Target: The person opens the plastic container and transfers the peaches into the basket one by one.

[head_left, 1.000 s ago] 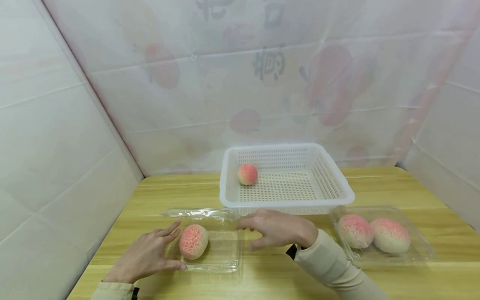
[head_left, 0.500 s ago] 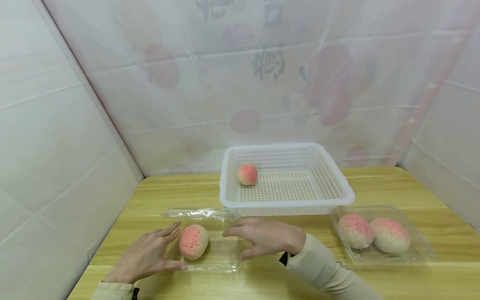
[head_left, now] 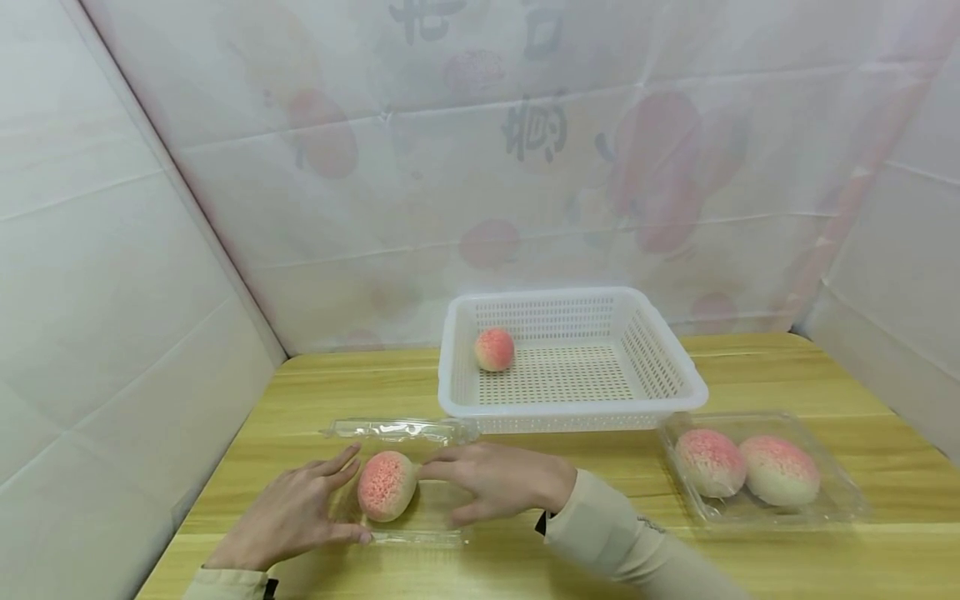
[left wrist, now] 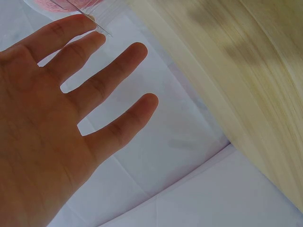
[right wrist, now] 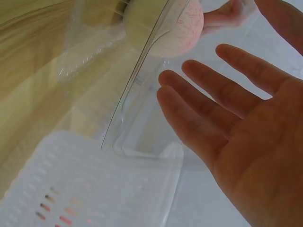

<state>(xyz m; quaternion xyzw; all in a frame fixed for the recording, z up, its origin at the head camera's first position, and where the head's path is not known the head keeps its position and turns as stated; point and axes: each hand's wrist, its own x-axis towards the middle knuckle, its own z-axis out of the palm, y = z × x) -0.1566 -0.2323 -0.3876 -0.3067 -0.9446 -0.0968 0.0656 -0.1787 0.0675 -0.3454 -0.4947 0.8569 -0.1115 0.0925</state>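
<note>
A: On the wooden table (head_left: 360, 383), what was under the hands?

B: One pink-and-cream bun (head_left: 387, 486), in the left part of a clear container (head_left: 416, 539). The left hand (head_left: 292, 508) lay at the container's left side, fingers spread, thumb at the near edge; it gripped nothing.

A: And the right hand (head_left: 502, 479)?

B: Over the container's right part, fingers extended, nothing held. Its foremost fingertip was close to the bun; contact could not be told.

A: Main risk, in your judgement?

B: Rolling. The bun was rounded, so a push from one side alone could have turned it into the wall. Hard fingertips might also have marked the rough pink top.

A: The container?

B: Probably light. The right sleeve (head_left: 600, 525) catching its rim could have dragged it, and a loosely placed left thumb might not have steadied it.

A: Anything near?

B: The white basket (head_left: 577, 408), just beyond; a wide outward swing of the right hand could have knocked it.
</note>
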